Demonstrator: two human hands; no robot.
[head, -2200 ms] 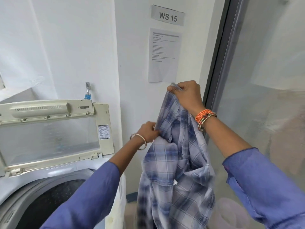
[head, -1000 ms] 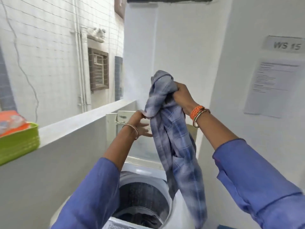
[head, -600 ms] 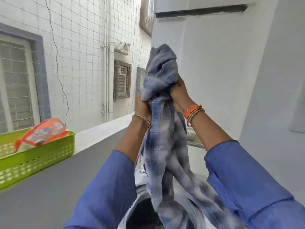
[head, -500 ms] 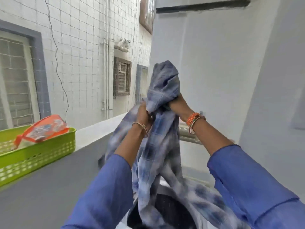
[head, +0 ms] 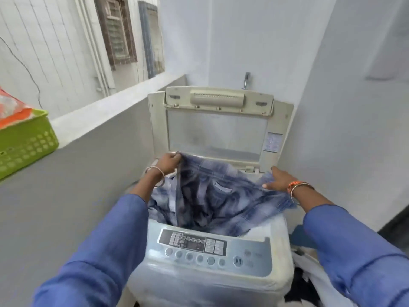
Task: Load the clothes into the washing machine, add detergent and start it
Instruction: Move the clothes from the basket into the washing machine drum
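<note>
Shirt (head: 212, 196) in blue plaid sags across the washing machine (head: 212, 258) opening; left hand (head: 169, 161) pinches its edge, right hand (head: 276, 178) lies on it, fingers straight.

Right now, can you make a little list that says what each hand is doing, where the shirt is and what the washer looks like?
left hand: pinches the shirt's edge
right hand: fingers straight, resting on the cloth
plaid shirt: spread over the tub opening, sagging inside
washing machine: lid standing open
green basket: on the ledge at left, holding an orange packet
</note>
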